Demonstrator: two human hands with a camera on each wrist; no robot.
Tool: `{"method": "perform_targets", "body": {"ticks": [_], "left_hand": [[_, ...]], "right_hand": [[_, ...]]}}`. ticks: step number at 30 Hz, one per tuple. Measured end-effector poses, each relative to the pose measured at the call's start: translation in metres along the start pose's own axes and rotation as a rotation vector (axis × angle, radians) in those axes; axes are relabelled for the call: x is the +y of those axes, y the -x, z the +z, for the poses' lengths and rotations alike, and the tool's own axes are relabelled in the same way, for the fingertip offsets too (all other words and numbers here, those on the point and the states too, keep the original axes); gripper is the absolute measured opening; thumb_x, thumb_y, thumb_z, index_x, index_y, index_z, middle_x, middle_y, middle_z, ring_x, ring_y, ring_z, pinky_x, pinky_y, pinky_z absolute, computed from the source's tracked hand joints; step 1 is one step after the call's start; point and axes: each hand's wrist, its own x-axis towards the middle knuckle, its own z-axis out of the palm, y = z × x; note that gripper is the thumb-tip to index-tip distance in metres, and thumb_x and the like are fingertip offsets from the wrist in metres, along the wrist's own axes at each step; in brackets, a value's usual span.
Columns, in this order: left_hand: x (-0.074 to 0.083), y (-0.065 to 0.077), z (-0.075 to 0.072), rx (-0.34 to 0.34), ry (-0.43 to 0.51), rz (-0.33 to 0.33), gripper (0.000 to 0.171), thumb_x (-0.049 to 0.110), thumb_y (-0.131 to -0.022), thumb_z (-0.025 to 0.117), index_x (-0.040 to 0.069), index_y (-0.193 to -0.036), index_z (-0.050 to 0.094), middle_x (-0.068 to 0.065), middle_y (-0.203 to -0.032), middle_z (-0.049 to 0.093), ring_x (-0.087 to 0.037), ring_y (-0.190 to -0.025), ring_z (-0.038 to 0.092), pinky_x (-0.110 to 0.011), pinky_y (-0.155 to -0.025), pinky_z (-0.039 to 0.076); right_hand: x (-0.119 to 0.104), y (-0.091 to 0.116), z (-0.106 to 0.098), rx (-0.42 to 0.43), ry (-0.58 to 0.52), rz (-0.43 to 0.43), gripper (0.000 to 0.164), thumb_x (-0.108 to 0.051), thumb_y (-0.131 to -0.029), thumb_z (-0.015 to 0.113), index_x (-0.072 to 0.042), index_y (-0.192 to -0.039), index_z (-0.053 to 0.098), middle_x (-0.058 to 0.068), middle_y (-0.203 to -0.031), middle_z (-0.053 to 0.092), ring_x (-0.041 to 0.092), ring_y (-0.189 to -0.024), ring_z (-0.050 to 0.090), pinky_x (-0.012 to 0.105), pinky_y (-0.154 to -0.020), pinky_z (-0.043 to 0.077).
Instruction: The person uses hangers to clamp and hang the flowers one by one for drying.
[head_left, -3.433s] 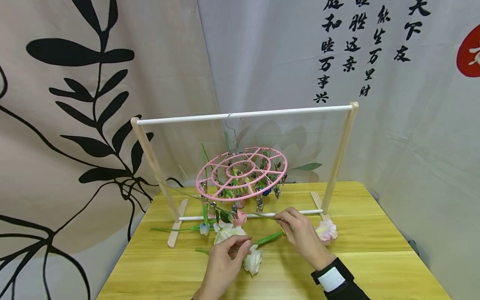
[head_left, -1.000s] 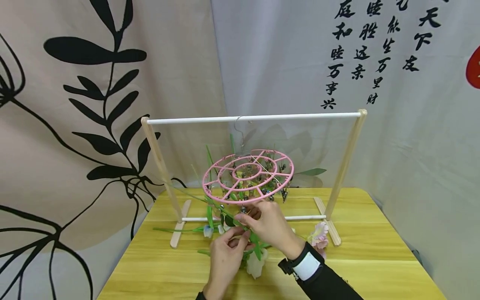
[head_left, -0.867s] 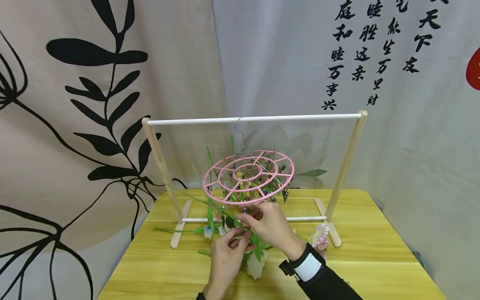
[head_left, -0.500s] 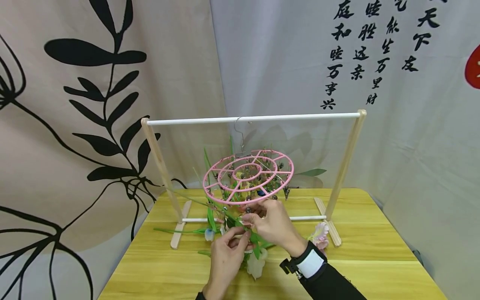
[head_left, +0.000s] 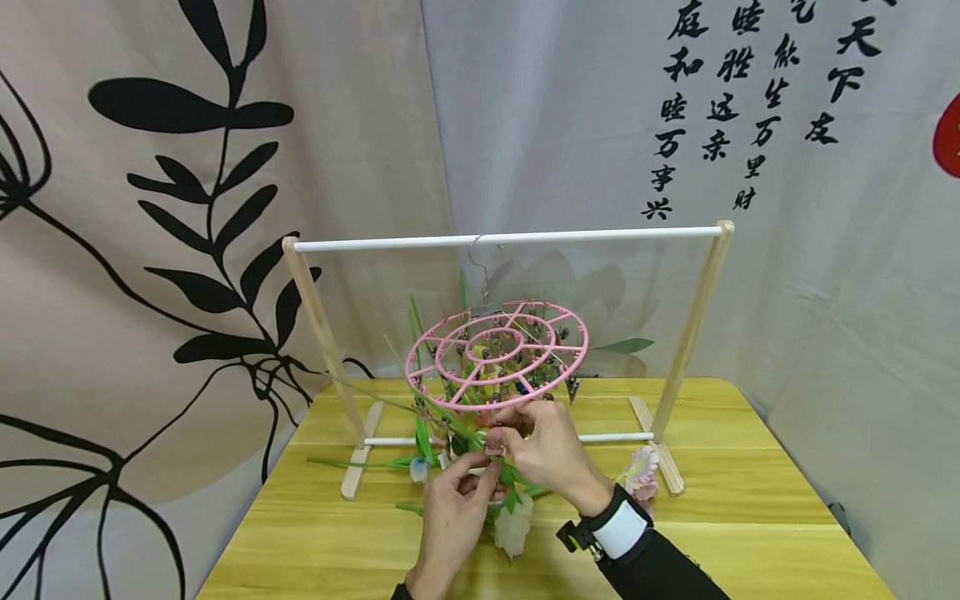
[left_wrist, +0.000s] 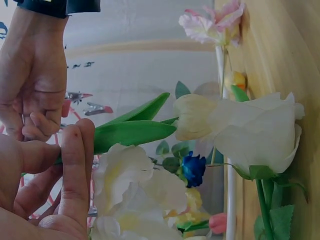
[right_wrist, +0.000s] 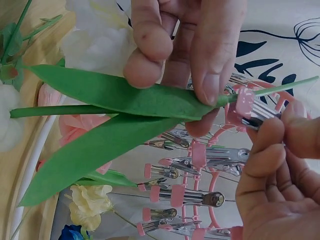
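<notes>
My left hand (head_left: pixel 453 517) pinches the green stem of an artificial flower; its long leaves (right_wrist: pixel 85 90) spread below the fingertips. In the left wrist view a cream tulip head (left_wrist: pixel 195 117) shows at the end of these leaves. My right hand (head_left: pixel 551 450), under the front rim of a pink round clip hanger (head_left: pixel 462 407), squeezes a metal clip with pink tips (right_wrist: pixel 245 102). Those tips lie at the stem just beside the left fingers; whether they bite on it I cannot tell. Several other clips (right_wrist: pixel 190 196) hang from the rings.
A white-and-wood rack (head_left: pixel 693 321) carries the hanger by its hook over the yellow wooden table (head_left: pixel 712 550). Around the hands lie a white rose (left_wrist: pixel 260 135), a blue-white flower (head_left: pixel 418 469) and a pink flower (head_left: pixel 641 473). A blue flower (left_wrist: pixel 194 169) hangs beneath the hanger.
Since the oldest frame my right hand has moved left from the stem's far end to a clip under the hanger. During the last second both hands stay nearly in place, the right shifting slightly.
</notes>
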Motion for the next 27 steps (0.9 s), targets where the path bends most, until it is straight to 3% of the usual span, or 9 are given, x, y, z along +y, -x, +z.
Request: {"method": "perform_targets", "body": {"ticks": [9, 18, 27], "left_hand": [[0.0037, -0.0001, 0.0028, -0.007, -0.012, 0.01, 0.017, 0.014, -0.113, 0.079, 0.011, -0.128, 0.086, -0.018, -0.118, 0.087, -0.03, -0.083, 0.089, -0.039, -0.079, 0.075], [0.0048, 0.0001, 0.0027, -0.029, -0.001, -0.009, 0.02, 0.016, -0.113, 0.079, 0.009, -0.131, 0.085, -0.019, -0.119, 0.087, -0.03, -0.083, 0.089, -0.036, -0.079, 0.075], [0.0041, -0.0007, 0.0014, -0.038, 0.022, -0.006, 0.021, 0.014, -0.114, 0.078, 0.008, -0.133, 0.083, -0.021, -0.121, 0.086, -0.025, -0.085, 0.089, -0.044, -0.082, 0.075]], "right_hand": [[-0.0004, -0.0002, 0.0004, -0.009, -0.002, 0.004, 0.009, -0.002, -0.104, 0.085, -0.01, -0.102, 0.088, 0.002, -0.094, 0.087, 0.001, -0.071, 0.069, 0.023, -0.06, 0.053], [-0.0008, 0.001, 0.0006, -0.028, 0.011, 0.034, 0.012, 0.001, -0.104, 0.081, -0.01, -0.106, 0.087, 0.0, -0.094, 0.087, 0.004, -0.073, 0.071, 0.023, -0.064, 0.057], [-0.0025, 0.0022, 0.003, -0.04, 0.021, 0.021, 0.01, -0.015, -0.107, 0.087, -0.017, -0.116, 0.088, -0.002, -0.101, 0.088, 0.003, -0.078, 0.074, 0.025, -0.069, 0.063]]}}
